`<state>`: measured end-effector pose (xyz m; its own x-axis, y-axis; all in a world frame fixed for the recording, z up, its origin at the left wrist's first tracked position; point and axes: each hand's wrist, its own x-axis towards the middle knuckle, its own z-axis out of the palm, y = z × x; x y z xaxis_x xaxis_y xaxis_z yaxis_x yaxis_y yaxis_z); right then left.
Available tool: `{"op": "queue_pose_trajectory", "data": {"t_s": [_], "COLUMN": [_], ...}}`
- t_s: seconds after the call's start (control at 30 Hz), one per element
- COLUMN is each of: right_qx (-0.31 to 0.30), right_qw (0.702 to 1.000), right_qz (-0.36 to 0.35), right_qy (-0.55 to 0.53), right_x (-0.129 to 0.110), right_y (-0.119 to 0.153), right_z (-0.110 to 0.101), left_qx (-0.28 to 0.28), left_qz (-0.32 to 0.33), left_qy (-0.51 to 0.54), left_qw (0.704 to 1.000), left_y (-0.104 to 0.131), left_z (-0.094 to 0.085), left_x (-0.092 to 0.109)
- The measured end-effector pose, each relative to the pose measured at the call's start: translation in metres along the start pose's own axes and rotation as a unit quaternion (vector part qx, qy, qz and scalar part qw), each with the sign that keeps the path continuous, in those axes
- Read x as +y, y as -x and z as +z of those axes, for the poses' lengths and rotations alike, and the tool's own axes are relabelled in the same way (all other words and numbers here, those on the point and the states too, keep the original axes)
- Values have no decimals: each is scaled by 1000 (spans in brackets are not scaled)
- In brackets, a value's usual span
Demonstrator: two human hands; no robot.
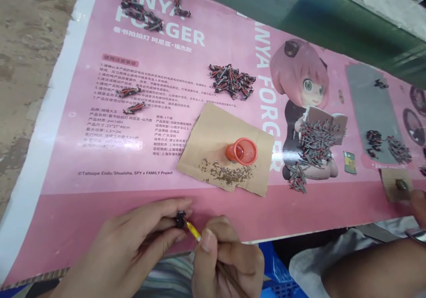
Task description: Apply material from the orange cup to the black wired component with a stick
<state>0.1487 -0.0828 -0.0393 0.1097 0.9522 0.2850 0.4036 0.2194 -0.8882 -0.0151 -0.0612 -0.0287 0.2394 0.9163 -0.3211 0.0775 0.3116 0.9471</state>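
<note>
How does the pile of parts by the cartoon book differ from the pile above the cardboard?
The grey pile is larger and plain grey, lying on the printed figure; the black-and-red pile is smaller, with red showing, lying on printed text. Both are loose heaps of small parts on the pink sheet.

Before you the bench point(299, 218) is covered by a pink printed sheet with a cartoon figure and white lettering. On it lies a torn brown cardboard piece point(213, 134) carrying an orange plastic cap point(242, 151), open side up, with a scatter of tiny brownish grains point(228, 173) just beside it. Beyond the cardboard you see a heap of small red-and-black wired parts point(232, 81), a smaller cluster point(141, 12) near the far edge, and two loose ones point(131, 99) to the left. A pile of grey pins point(314, 143) lies on the figure. A co-worker's forearm point(376, 267) rests at your right.
</note>
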Motion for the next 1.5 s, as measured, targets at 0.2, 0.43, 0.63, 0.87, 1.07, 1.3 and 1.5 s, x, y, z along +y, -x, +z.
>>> {"op": "queue_pose_trajectory", "data": {"t_s": [0.2,0.43,0.63,0.87,1.07,1.3,1.5], "right_qx": [45,123,102,91,67,197,149], "right_qw": [999,992,993,995,997,976,981], "right_qz": [-1,-13,-38,-21,-26,-15,-21], "right_qy": [5,28,53,47,37,-91,-121], "right_x": [2,-5,-9,-6,-10,-2,7], "right_y": [25,29,13,22,15,31,41], "right_z": [17,26,24,17,16,14,15], "left_qx": [0,-4,22,63,37,6,77], "left_qz": [-24,-9,-30,-60,-60,-86,-135], "left_qy": [20,-18,-110,-196,-130,-30,-101], "left_qw": [1000,1000,993,977,989,996,983], "left_y": [2,12,7,11,14,12,9], "left_z": [3,-2,-2,9,1,-1,11], "left_x": [-6,-21,-16,-24,-24,-15,1]}}
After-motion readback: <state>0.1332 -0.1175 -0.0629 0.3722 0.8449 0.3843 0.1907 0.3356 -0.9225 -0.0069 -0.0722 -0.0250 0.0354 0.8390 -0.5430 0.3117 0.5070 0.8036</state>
